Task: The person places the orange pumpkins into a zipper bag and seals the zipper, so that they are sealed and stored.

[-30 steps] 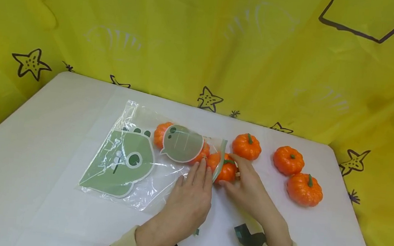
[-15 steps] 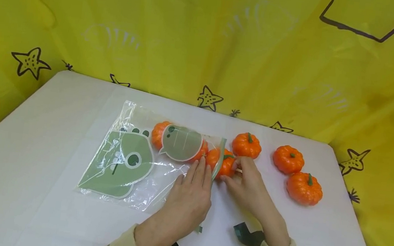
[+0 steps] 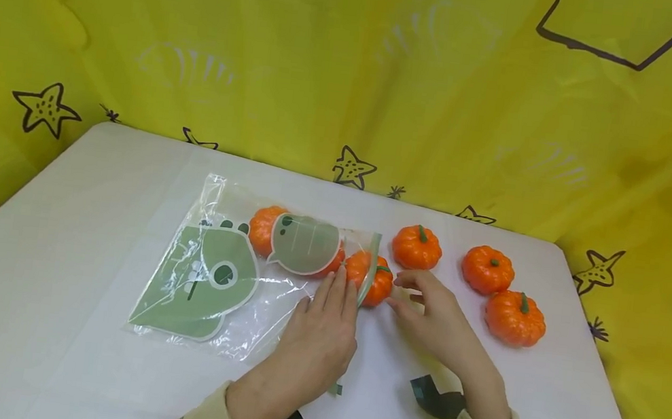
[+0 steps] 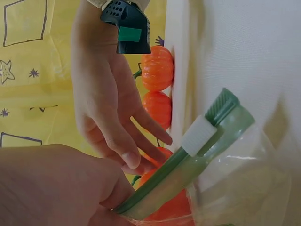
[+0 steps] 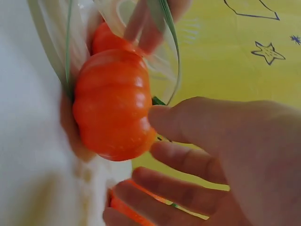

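Pumpkin (image 5: 113, 106) at the bag mouth (image 3: 372, 268) is ribbed, glossy orange.

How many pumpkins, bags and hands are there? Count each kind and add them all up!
Orange pumpkins: 6 (3 outside the bag, 1 in its mouth, 2 inside, partly covered by green print)
Clear bag: 1
Hands: 2 (left hand, right hand)
Total: 9

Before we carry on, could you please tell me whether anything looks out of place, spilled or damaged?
I see no spill or damage. The one odd spot is a pumpkin straddling the mouth of the clear bag, partly inside and partly out.
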### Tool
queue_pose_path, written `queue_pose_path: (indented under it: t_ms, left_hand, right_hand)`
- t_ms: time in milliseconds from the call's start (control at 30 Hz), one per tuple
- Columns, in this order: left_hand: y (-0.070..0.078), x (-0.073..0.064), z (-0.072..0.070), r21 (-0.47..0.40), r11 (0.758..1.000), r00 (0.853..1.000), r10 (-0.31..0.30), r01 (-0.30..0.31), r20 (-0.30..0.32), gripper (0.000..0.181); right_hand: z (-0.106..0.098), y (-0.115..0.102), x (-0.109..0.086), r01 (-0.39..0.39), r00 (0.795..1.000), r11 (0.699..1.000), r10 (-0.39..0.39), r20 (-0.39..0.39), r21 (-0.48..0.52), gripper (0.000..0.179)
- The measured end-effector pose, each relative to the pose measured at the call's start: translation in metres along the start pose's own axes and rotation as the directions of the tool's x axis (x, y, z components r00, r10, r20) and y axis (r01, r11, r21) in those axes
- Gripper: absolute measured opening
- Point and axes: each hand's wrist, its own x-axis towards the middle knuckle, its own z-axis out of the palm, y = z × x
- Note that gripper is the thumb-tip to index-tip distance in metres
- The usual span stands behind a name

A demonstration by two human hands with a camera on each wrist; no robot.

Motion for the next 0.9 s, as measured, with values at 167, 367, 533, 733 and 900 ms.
queue_pose_path:
  t_ms: [167, 367, 533, 733, 900]
  left_hand:
    - [0.0002, -0.0007, 0.0014, 0.014, 1.000, 0.999, 0.021, -0.020, -0.049, 0.066]
    - [0.0009, -0.0002, 0.0015, 0.015, 1.000, 0.998, 0.012, -0.011, -0.066, 0.066]
    - [0.0013, -0.0015, 0.0022, 0.004, 1.000, 0.998, 0.018, -0.018, -0.052, 0.066]
    - [0.0010, -0.0011, 0.0028, 0.025, 0.999, 0.995, 0.026, -0.024, -0.092, 0.065]
    - [0.0017, -0.0011, 0.0004, 0.011, 1.000, 0.998, 0.025, -0.024, -0.050, 0.066]
  right_hand:
    - [-0.0008, -0.0015, -0.0008, -0.009, 0.998, 0.999, 0.007, 0.055, 0.046, 0.031]
    - [0.0040, -0.0052, 0.0012, 0.043, 0.993, 0.996, -0.052, 0.109, 0.081, 0.045]
    - [0.0019, -0.0038, -0.0030, 0.025, 0.991, 0.997, -0.034, 0.129, 0.071, 0.037]
    - [0.0018, -0.0022, -0.0012, 0.065, 0.978, 0.997, -0.074, 0.196, 0.052, 0.022]
    - [0.0079, -0.0029, 0.0025, 0.116, 0.974, 0.992, -0.125, 0.189, 0.058, 0.024]
